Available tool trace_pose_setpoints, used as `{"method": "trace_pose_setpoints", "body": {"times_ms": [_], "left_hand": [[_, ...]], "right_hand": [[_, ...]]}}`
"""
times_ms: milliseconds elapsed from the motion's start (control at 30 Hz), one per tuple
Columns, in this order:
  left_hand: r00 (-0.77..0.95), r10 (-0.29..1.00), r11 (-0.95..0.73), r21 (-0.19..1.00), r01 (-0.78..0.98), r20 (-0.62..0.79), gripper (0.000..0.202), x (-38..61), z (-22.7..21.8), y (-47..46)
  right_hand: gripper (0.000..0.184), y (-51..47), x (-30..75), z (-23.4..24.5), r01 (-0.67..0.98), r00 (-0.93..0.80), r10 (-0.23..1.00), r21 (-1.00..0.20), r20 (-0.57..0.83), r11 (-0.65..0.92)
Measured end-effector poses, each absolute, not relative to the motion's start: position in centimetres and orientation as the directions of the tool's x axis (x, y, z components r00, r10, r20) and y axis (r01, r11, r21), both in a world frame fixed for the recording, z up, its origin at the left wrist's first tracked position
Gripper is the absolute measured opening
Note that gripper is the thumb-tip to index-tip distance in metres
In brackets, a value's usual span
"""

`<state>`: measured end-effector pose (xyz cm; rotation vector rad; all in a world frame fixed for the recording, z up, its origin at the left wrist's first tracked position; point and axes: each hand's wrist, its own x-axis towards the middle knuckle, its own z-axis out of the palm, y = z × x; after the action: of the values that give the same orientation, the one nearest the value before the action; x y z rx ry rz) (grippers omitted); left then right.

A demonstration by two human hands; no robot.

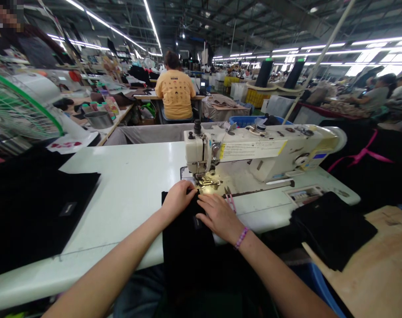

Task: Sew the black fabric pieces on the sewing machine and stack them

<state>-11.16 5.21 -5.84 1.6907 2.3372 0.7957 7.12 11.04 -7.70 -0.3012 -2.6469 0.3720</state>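
Note:
A black piece of fabric (187,251) runs from the sewing machine (240,148) over the table's front edge towards my lap, with a small dark label on it. My left hand (177,198) pinches the fabric's upper edge close to the presser foot (199,180). Beside it, my right hand (219,216) rests on the fabric, fingers stretched towards the needle area and thumb apart. A lamp lights the spot in front of my fingertips. Pink-handled scissors (231,203) lie just right of that hand, by the machine bed.
A stack of black pieces (38,207) covers the table's left part. More folded black fabric (331,227) lies on a wooden board (376,269) at right. A green-rimmed fan (25,101) stands left. Ahead sits a person in a yellow shirt (176,92); thread cones (264,73) stand behind the machine.

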Motion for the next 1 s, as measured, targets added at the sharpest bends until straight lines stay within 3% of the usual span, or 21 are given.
{"method": "trace_pose_setpoints", "body": {"times_ms": [433,1000], "left_hand": [[-0.467,0.884,0.391,0.498,0.774,0.032,0.015,-11.7,-5.0,6.6],[-0.559,0.829,0.5,0.446,0.742,0.0,0.018,-12.7,-5.2,8.4]], "right_hand": [[0.026,12.3,6.7,-7.4,0.132,-0.89,0.247,-0.3,0.384,0.945],[0.025,12.8,5.5,-8.2,0.193,-0.845,0.298,-0.267,0.445,0.944]]}}
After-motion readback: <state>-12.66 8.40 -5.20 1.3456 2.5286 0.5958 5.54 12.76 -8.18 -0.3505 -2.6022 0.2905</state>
